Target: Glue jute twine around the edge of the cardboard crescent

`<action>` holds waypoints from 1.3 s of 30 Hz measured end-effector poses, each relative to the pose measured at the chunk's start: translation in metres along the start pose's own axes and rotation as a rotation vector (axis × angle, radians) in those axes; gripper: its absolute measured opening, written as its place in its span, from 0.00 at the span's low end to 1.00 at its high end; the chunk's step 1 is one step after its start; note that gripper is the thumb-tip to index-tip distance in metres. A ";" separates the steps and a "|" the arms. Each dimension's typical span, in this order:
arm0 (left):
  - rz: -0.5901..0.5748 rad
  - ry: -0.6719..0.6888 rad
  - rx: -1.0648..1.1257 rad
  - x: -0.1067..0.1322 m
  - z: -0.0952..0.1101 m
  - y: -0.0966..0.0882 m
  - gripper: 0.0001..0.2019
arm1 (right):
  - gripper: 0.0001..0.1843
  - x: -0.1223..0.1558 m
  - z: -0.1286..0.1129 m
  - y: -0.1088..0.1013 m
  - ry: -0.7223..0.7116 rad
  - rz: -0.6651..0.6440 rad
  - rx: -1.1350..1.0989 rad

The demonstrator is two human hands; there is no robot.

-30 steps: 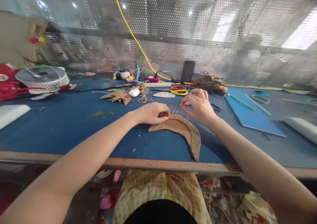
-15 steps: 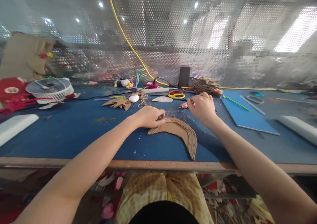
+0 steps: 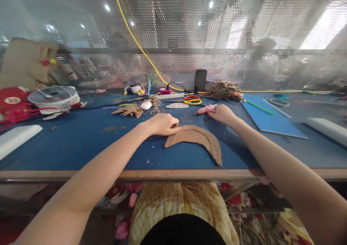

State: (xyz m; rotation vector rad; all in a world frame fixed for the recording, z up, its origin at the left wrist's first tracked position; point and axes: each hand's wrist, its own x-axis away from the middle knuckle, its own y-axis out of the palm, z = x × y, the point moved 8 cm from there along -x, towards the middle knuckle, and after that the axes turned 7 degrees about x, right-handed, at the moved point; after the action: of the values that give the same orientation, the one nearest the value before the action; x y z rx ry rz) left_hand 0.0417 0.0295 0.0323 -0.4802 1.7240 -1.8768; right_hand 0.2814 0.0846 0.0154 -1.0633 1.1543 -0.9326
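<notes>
A crescent-shaped cardboard piece wrapped in brown twine (image 3: 199, 139) lies on the blue table (image 3: 81, 144) in front of me. My left hand (image 3: 162, 124) rests closed on its upper left edge, fingers pinched against the twine. My right hand (image 3: 223, 114) reaches just beyond the piece and is closed round the handle of a pink glue gun (image 3: 205, 110), whose nozzle points left, low over the table.
Behind the piece lie red and yellow loops (image 3: 193, 100), a bundle of twine (image 3: 224, 89), a black phone (image 3: 200, 80), a white oval (image 3: 146, 105) and a cardboard star shape (image 3: 129, 111). A blue board (image 3: 271, 118) sits at right, a white fan (image 3: 52, 95) at left. Perforated metal screen behind.
My right hand moved away from the cardboard piece to the pink glue gun and closed on it. The left hand stayed on the piece's edge. The view tilted up slightly.
</notes>
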 end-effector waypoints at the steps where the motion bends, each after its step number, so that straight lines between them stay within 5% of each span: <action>1: -0.002 -0.001 -0.003 0.000 0.000 0.000 0.18 | 0.21 0.000 -0.002 -0.001 -0.017 -0.003 -0.015; 5: -0.033 -0.021 -0.022 0.001 0.001 0.000 0.19 | 0.20 0.001 -0.008 -0.007 -0.101 0.021 -0.087; 14: -0.096 -0.063 -0.016 0.003 0.002 -0.001 0.16 | 0.20 -0.003 -0.003 -0.023 0.106 0.156 -0.161; 20: -0.129 -0.063 -0.007 0.002 0.001 0.001 0.12 | 0.18 0.005 -0.035 -0.035 -0.144 0.239 -0.406; 25: -0.137 -0.078 -0.014 0.000 -0.001 0.004 0.12 | 0.14 0.016 -0.056 -0.045 -0.319 0.398 -0.347; 39: -0.094 -0.057 -0.135 -0.003 0.002 0.004 0.15 | 0.07 0.033 -0.081 -0.061 -0.446 0.494 -0.165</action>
State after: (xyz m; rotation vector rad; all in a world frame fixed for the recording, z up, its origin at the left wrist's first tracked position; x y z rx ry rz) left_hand 0.0457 0.0292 0.0290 -0.6712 1.8256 -1.7992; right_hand 0.2050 0.0250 0.0605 -0.9867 1.0539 -0.2000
